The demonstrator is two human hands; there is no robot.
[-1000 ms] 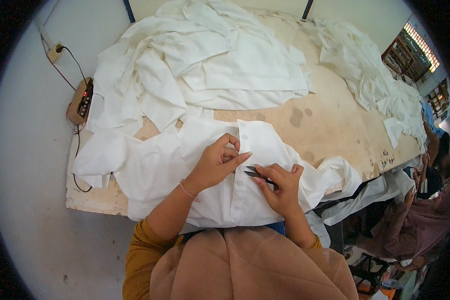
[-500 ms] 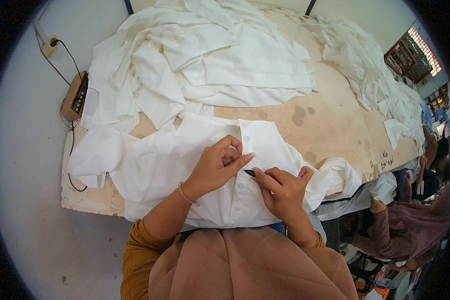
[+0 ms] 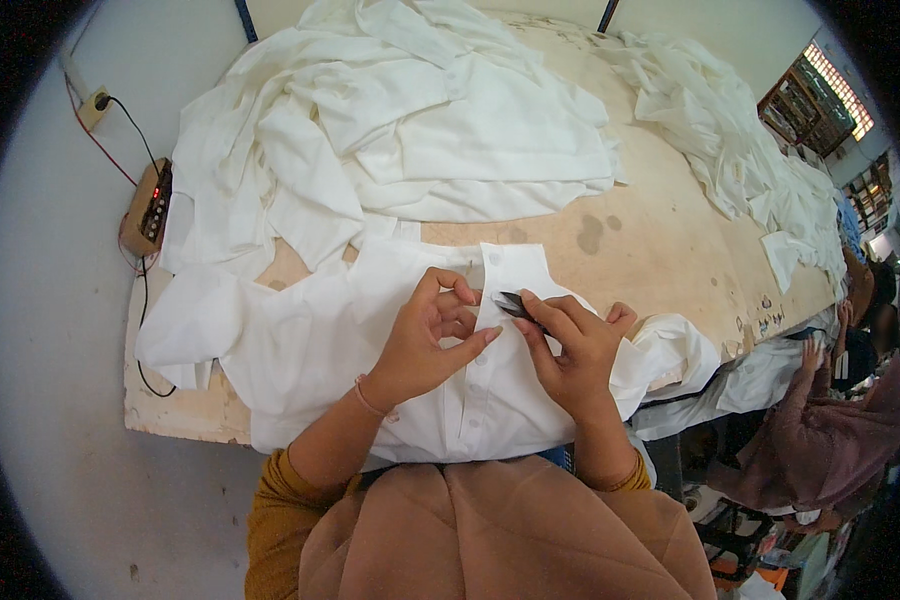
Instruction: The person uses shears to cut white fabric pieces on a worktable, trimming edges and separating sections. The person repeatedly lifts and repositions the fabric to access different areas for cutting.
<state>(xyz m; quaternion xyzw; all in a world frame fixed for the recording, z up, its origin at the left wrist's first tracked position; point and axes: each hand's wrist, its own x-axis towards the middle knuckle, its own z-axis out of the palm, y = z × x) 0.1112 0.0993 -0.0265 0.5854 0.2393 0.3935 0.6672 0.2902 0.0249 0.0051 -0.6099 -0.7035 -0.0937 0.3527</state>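
Observation:
A white button-up garment (image 3: pixel 370 300) lies spread in front of me, with a row of pale buttons down its front strip. My left hand (image 3: pixel 435 325) has its thumb on this strip and its curled fingers at the strip's edge, their tips partly hidden by cloth. Small black thread snips (image 3: pixel 515 305) are held in my right hand (image 3: pixel 575 350). Their pointed blades are a little apart, right beside a button (image 3: pixel 496 297) near the top of the strip. My right little finger sticks out.
A large heap of white cloth (image 3: pixel 370 110) lies at the back of the worn wooden table (image 3: pixel 660 240); another white pile (image 3: pixel 720 130) runs along the far right. A brown box with a cable (image 3: pixel 147 210) hangs at the left. A co-worker (image 3: pixel 820 440) sits at right.
My right hand has moved the snips up the strip to a higher button, and their blades now show apart. My left thumb and fingers have spread further from each other.

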